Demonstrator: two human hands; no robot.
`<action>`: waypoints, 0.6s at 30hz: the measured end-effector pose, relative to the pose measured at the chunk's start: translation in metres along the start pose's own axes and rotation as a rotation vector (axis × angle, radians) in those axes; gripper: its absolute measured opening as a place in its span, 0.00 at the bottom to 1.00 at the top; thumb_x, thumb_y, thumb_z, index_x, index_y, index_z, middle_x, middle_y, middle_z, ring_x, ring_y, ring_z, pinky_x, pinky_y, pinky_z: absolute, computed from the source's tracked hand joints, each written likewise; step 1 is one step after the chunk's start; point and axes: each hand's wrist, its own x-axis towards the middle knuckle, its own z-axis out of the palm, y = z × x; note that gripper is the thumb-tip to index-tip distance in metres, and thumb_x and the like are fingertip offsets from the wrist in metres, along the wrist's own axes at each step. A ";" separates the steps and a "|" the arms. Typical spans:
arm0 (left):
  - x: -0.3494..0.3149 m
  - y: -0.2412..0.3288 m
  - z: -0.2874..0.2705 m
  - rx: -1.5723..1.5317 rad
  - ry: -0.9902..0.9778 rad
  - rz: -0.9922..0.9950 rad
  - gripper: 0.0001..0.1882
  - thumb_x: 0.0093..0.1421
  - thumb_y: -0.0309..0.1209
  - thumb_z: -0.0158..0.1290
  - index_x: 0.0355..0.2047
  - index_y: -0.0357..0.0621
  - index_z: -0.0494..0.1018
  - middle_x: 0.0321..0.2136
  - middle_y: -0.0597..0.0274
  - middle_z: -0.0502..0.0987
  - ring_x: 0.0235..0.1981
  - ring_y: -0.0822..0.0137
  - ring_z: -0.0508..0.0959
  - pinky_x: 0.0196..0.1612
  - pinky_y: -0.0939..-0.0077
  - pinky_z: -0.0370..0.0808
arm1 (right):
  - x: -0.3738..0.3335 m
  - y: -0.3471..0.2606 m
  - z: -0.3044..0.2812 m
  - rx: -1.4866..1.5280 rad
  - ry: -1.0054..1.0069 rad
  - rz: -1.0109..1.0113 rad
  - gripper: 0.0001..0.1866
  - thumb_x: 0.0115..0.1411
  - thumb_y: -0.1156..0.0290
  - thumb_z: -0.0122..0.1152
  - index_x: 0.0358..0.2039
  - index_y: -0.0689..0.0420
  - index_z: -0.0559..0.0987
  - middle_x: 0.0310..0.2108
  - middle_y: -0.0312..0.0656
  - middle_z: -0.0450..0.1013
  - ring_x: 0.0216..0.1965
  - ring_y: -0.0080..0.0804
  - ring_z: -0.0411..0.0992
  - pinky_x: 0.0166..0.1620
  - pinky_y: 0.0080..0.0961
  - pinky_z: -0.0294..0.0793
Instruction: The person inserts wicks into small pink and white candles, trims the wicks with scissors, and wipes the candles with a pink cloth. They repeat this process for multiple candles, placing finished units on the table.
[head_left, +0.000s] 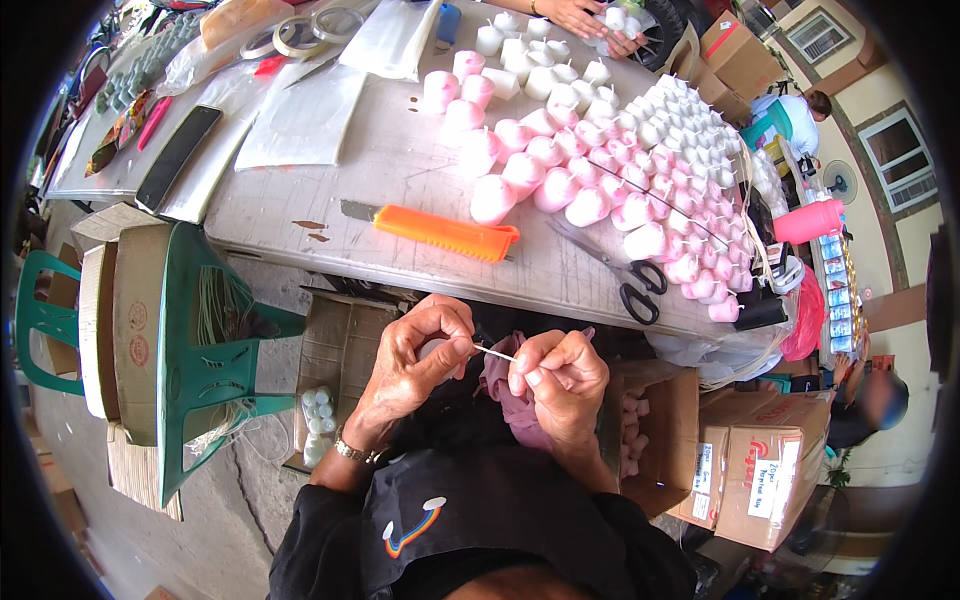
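Note:
My left hand [425,350] is closed round a small pale candle [431,348], mostly covered by the fingers. A thin white wick [494,352] stretches from it to my right hand [562,385], which pinches the wick's other end between thumb and fingers. Both hands are held in front of my body, just off the near table edge. Beyond them on the table lie an orange utility knife [445,232] with its blade out and a pair of black-handled scissors [615,268]. Many pink candles [588,206] and white candles [690,115] stand in rows at the right.
Another person's hands [590,18] rest at the far edge. A black phone [180,158], plastic bags [305,112] and tape rolls [298,37] lie on the left. A green chair [200,350] stands below left; an open box [660,440] with pink candles sits below right.

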 end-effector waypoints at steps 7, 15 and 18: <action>-0.001 0.002 -0.003 0.035 0.027 -0.024 0.06 0.59 0.25 0.57 0.27 0.36 0.73 0.36 0.59 0.70 0.26 0.75 0.72 0.28 0.81 0.70 | 0.008 0.001 0.011 -0.717 -0.062 -0.088 0.14 0.58 0.87 0.56 0.45 0.62 0.73 0.36 0.43 0.69 0.31 0.23 0.71 0.31 0.20 0.72; -0.005 0.009 -0.003 -0.100 -0.047 -0.085 0.09 0.61 0.29 0.57 0.26 0.36 0.73 0.37 0.58 0.71 0.26 0.75 0.73 0.29 0.81 0.70 | 0.017 -0.003 0.007 -1.267 -0.075 -0.476 0.16 0.43 0.87 0.64 0.35 0.60 0.79 0.36 0.41 0.68 0.30 0.32 0.71 0.31 0.26 0.72; -0.006 0.010 -0.004 -0.160 -0.101 -0.122 0.10 0.61 0.30 0.56 0.27 0.36 0.73 0.37 0.58 0.70 0.26 0.75 0.72 0.30 0.81 0.69 | 0.018 -0.004 0.002 -1.318 -0.061 -0.585 0.15 0.40 0.85 0.64 0.32 0.59 0.78 0.36 0.40 0.71 0.32 0.34 0.71 0.33 0.29 0.72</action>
